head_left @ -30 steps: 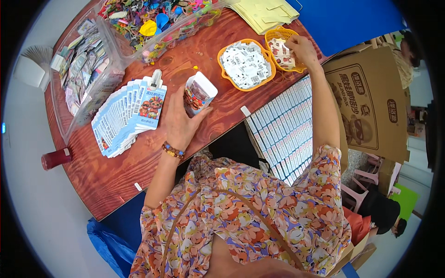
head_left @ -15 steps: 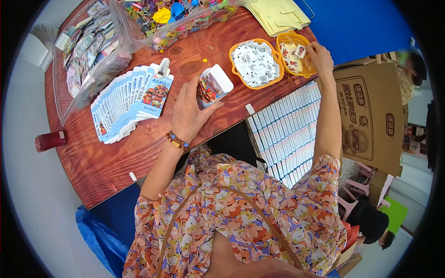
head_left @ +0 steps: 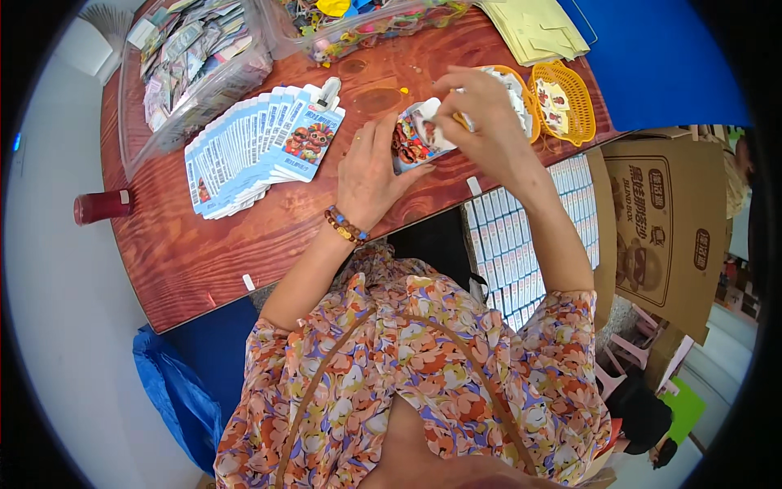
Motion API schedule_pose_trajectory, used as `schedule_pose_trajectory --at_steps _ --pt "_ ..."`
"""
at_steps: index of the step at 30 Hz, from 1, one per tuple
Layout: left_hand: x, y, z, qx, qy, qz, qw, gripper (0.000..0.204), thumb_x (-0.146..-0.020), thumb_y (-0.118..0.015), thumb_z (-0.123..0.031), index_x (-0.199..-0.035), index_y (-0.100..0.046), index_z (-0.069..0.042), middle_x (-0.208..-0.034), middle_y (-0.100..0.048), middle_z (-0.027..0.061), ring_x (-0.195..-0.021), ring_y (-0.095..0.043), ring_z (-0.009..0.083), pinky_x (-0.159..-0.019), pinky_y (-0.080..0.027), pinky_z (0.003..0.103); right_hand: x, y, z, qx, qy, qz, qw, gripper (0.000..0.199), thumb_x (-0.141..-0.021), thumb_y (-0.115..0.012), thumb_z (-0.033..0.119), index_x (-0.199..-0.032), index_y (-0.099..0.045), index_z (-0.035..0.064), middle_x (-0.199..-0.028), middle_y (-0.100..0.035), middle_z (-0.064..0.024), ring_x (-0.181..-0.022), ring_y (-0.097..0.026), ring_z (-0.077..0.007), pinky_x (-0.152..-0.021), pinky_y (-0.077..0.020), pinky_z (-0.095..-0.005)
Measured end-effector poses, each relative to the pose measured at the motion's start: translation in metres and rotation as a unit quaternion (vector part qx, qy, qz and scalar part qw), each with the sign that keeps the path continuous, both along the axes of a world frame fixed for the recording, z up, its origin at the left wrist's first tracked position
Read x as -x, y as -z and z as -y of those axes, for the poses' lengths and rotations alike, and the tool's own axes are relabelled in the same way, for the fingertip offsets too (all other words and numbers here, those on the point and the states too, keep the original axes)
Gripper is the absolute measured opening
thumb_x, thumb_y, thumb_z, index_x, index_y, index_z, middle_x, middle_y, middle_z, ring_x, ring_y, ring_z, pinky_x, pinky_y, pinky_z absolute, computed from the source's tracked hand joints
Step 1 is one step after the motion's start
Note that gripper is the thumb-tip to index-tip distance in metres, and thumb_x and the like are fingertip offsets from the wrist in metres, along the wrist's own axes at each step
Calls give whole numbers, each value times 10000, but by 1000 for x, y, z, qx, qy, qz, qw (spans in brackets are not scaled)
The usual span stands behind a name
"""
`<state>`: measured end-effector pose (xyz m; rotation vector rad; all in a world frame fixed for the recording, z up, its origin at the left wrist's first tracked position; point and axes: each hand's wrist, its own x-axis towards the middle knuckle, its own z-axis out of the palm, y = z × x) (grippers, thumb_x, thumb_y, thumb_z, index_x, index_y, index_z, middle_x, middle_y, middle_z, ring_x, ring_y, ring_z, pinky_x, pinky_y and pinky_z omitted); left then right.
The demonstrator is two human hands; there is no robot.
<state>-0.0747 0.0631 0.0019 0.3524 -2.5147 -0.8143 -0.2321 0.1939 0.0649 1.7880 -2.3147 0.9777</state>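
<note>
My left hand point(head_left: 366, 175) is wrapped round a small blue printed cardboard box point(head_left: 410, 140) with its white end flaps raised, tilted above the table. Over the open end my right hand point(head_left: 493, 122) has its fingers curled together. Whatever they pinch is blurred and partly hidden. Beyond that hand, partly covered by it, stands an orange basket point(head_left: 535, 114) of small white packets. To its right, a yellow basket point(head_left: 588, 102) contains several small printed cards. Left of my left hand lies a fanned stack of flat blue cartons point(head_left: 244, 155) with a clear clip point(head_left: 327, 94) on top.
Clear bins of small packets point(head_left: 191, 61) and colourful trinkets point(head_left: 375, 33) stand at the back, near yellow paper sheets point(head_left: 533, 33). A red cup-like object point(head_left: 103, 206) sits at the left edge. Below the table's right edge are rows of boxes point(head_left: 509, 253) and a brown carton point(head_left: 668, 220).
My right hand has moved left from the yellow basket to the open end of the box. The left hand still holds the box. The whole view has shifted, so the table appears further right.
</note>
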Motion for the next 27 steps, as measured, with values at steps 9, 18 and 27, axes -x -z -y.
schedule_pose_trajectory --at_steps 9,18,27 --pt "-5 6 13 -58 -54 -47 996 876 -683 -876 -360 -1363 -459 3 -1104 -593 198 -996 -614 360 -809 -539 434 -28 -10 5 122 85 85 985 137 -857 -703 75 -993 -708 61 -1185 -659 -109 -1102 -602 -289 -987 -434 -408" --pt "2 5 6 -46 -83 -59 994 837 -702 -861 -280 -1372 -453 12 -1088 -595 193 -990 -620 361 -801 -540 436 -76 47 10 118 142 -24 983 347 -827 -758 61 -1162 -671 46 -1039 -669 -106 -969 -639 -268 -880 -493 -385" --pt "-17 -7 33 -260 60 -123 956 468 -895 -694 -77 -1334 -538 -34 -1133 -657 115 -907 -666 198 -773 -524 321 -51 41 -2 113 42 441 889 268 -946 -620 -27 -1213 -640 -21 -1093 -683 -65 -988 -657 -105 -875 -530 -225"
